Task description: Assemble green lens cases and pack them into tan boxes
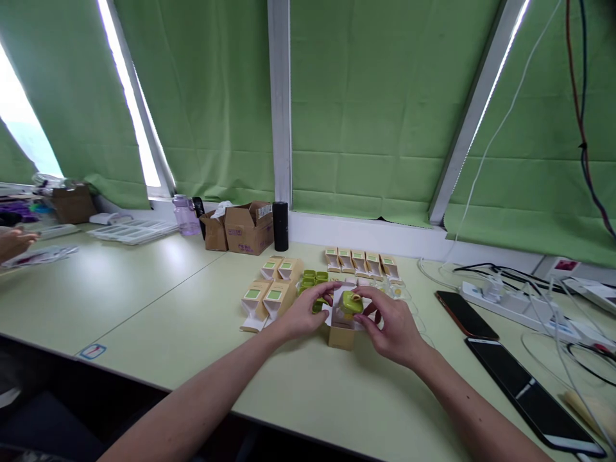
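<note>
A small tan cardboard box (pixel 341 338) with its white flaps raised stands upright on the table in front of me. My left hand (pixel 308 310) is at its left side, fingers curled against the flap and rim. My right hand (pixel 392 324) pinches a glossy green square-topped piece (pixel 351 302) with a pale loop on top, over the box's opening. The lower part of that piece is hidden in the box. Just behind my left hand sit several green square pieces (pixel 309 281). Small clear and pale items behind my right hand are too small to make out.
Several open tan boxes with green labels stand left (pixel 273 295) and in a row behind (pixel 359 263). Phones (pixel 466 314) and a white power strip (pixel 520 307) with cables lie right. A brown carton (pixel 249 230) and black cylinder (pixel 280 226) stand behind. Another person's hand (pixel 17 242) shows far left.
</note>
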A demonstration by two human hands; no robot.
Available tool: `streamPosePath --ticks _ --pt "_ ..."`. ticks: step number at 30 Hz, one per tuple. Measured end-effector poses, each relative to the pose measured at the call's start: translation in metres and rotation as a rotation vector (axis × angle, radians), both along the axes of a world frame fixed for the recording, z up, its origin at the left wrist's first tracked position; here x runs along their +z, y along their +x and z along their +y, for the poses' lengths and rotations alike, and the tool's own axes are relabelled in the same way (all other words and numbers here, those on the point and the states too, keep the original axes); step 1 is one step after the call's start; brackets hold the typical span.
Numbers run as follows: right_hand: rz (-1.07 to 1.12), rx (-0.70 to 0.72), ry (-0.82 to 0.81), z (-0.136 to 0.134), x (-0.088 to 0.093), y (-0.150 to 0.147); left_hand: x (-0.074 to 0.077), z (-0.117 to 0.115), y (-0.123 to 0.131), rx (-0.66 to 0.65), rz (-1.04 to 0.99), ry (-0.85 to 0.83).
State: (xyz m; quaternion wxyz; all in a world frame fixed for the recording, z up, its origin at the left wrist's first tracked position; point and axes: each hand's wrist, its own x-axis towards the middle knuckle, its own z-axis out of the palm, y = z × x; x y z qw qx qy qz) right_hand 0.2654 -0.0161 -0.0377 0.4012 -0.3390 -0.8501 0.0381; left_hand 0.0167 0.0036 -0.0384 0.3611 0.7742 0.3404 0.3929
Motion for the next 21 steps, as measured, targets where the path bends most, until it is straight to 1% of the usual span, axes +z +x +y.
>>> streamPosePath --ticks 3,7,12,21 --pt "-0.035 -0.006 0.033 -0.002 0.001 -0.002 -0.001 0.001 0.000 -0.004 -0.001 0.002" --pt "-0.090 -0.031 0.050 -0.005 0.002 -0.005 0.001 -0.001 0.001 0.005 -0.001 0.002" --pt "-0.151 -0.052 0.070 -0.008 -0.001 -0.008 0.002 -0.002 0.001 0.002 0.006 0.000" --pt "-0.152 -0.033 -0.011 -0.014 0.002 -0.014 0.001 -0.002 0.001 0.017 -0.008 -0.014"
